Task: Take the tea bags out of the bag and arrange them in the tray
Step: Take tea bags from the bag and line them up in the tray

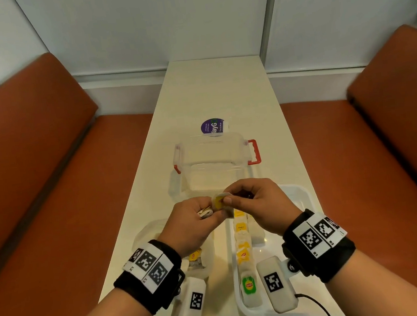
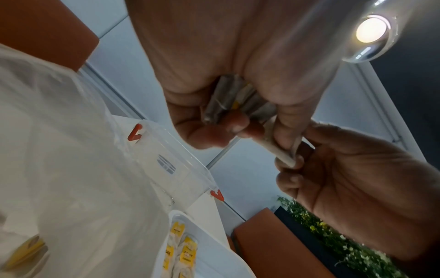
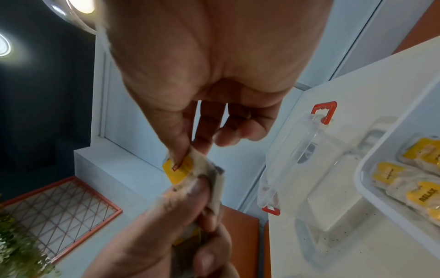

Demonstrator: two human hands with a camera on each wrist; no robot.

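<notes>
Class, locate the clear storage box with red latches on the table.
In the head view, the clear storage box sits mid-table, just beyond both hands, with a purple round sticker behind it and the white tray nearer, to its right.

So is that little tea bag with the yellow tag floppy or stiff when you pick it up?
Probably floppy: the tea bag bends between the right hand and left hand. Likely very light, since a fingertip pinch holds it. Its thin paper looks tearable.

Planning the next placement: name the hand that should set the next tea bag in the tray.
Right. The right hand already pinches the top tea bag and hovers over the tray; the left hand grips the remaining stack.
</notes>
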